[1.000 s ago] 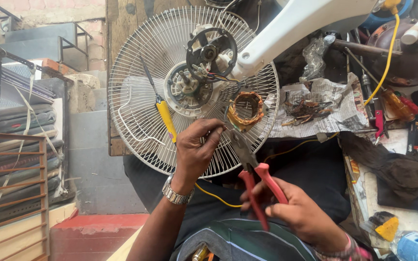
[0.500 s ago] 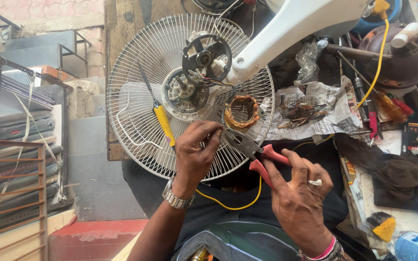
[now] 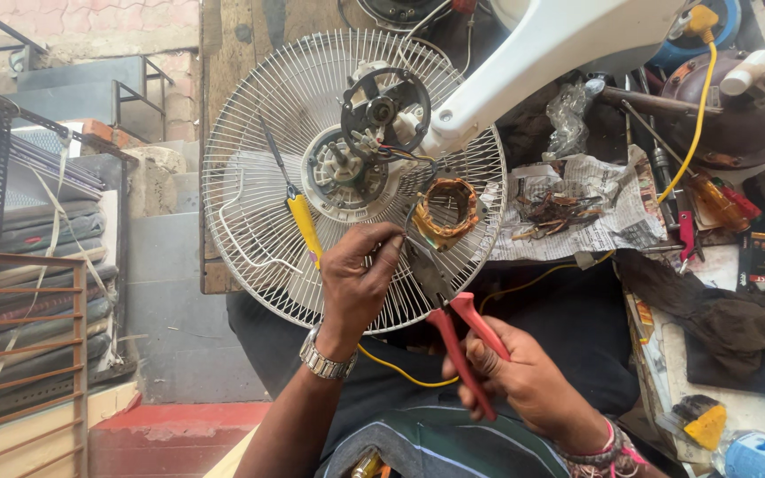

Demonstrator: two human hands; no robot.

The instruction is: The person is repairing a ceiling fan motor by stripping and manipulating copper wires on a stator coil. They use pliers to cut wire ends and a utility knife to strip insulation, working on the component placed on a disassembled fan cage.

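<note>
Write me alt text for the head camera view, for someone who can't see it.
A person's right hand grips red-handled pliers while the left hand pinches something small against a round white wire fan guard holding an exposed fan motor. A copper-wound coil and a yellow-handled screwdriver lie on the guard.

One wire fan guard [image 3: 250, 204], one pair of red-handled pliers [image 3: 458, 332], one yellow-handled screwdriver [image 3: 305, 226], one copper coil [image 3: 446, 211].

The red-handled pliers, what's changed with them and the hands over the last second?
The right hand has drawn back toward the body after reaching up beside the left half a second ago, and still grips the red-handled pliers, jaws pointing at the left hand. The left hand stays pinched at the white wire fan guard. The yellow-handled screwdriver and copper motor winding lie unmoved.
</note>
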